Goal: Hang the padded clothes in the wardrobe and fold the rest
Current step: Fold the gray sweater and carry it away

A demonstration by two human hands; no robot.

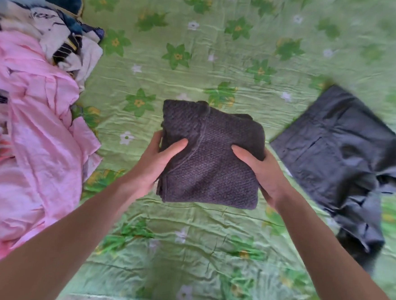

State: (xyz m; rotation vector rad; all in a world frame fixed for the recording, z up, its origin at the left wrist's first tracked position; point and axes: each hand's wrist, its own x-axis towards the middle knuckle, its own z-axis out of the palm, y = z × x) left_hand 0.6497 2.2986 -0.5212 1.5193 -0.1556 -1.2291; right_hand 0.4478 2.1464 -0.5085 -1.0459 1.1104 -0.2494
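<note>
Dead centre, the dark knitted sweater [212, 155] is folded into a thick square bundle and gripped from both sides above the green floral bedsheet [222, 57]; whether its underside touches the sheet I cannot tell. The left hand [161, 161] clamps the left edge, thumb pressed flat on top of the knit, the other fingers tucked beneath and out of sight. The right hand [259, 170] mirrors it on the right edge, thumb on top, fingers hidden below. That makes 2 thumbs pinching the folded layers against whatever the fingers are doing underneath.

Just to the right lies a dark grey garment [337, 159], roughly folded, its lower end rumpled and blurred. Well to the left, a pink garment [36, 138] sprawls unfolded, and behind it sits a heap of patterned and blue clothes [49, 22].

Now the risk: this bundle is bulky and springy, held only at 2 edges. If either thumb eases off while it travels, I'd expect the near layers, already showing loose at the bottom edge, to slide apart and undo the fold. Set down on the grey piece's rumpled end, it could tip and spill open.
</note>
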